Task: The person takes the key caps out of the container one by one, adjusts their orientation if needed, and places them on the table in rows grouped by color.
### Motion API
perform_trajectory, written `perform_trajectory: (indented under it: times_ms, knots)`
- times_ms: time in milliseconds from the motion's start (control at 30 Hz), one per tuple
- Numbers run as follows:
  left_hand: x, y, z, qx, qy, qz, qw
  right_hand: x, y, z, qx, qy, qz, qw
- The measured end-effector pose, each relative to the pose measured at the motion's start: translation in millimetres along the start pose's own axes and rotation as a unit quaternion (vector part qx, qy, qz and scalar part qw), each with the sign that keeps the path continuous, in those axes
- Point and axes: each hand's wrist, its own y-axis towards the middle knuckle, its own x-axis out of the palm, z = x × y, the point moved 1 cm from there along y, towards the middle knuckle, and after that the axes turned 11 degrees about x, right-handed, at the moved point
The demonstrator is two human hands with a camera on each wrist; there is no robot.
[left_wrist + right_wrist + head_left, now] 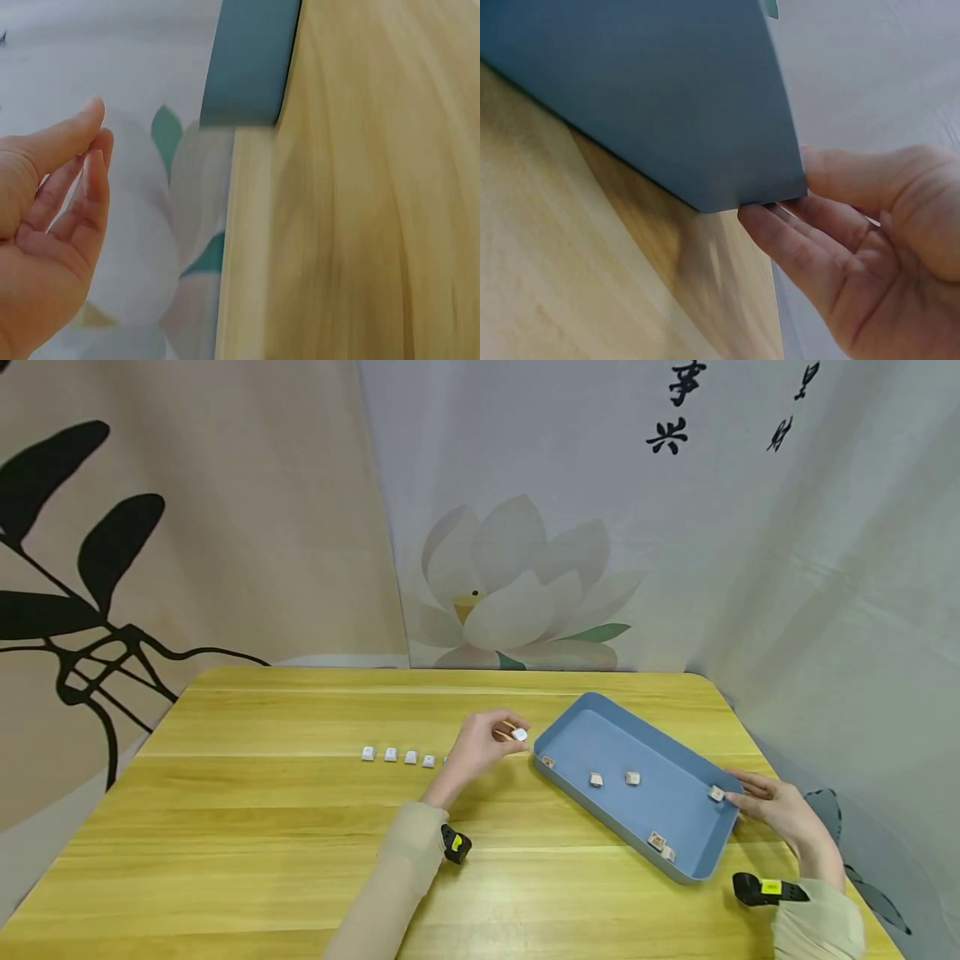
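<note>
Between thumb and fingers my left hand (483, 745) pinches a small white keycap (519, 735), just left of the blue tray (626, 827). In the left wrist view the fingertips of that hand (60, 202) meet the thumb, and the keycap is hidden. My right hand (783, 810) grips the tray's right end, thumb over the rim and fingers outside below, as the right wrist view shows with the hand (870, 240). Several keycaps lie scattered in the tray, one keycap (716, 793) close to the right thumb. Some are turned over, showing brownish undersides.
Left of the left hand, a row of white keycaps (411, 757) sits on the wooden table (247, 827); the left wrist partly hides the last one. A printed curtain (300, 510) hangs behind the table's back edge.
</note>
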Motion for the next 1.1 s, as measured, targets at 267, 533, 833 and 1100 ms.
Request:
perform_trajectory:
  times_ms: [267,533,833,1100]
  knots:
    - [-40.4,-21.6,-16.9,-0.048,0.009,0.082,0.9954,0,-1.2,1,0.003,0.001,-0.008,1.0000]
    - [-86.5,-45.1,-32.8,-0.050,0.005,0.117,0.9919,-1,-0.1,2,0.009,-0.002,-0.006,0.9999]
    - [-128.5,-69.0,-41.8,-0.080,0.034,0.125,0.9883,-2,-0.3,2,0.005,-0.003,-0.008,1.0000]
    - [-161.4,-91.3,-52.6,-0.122,0.108,0.099,0.9816,-1,-0.5,0,0.004,0.000,-0.008,1.0000]
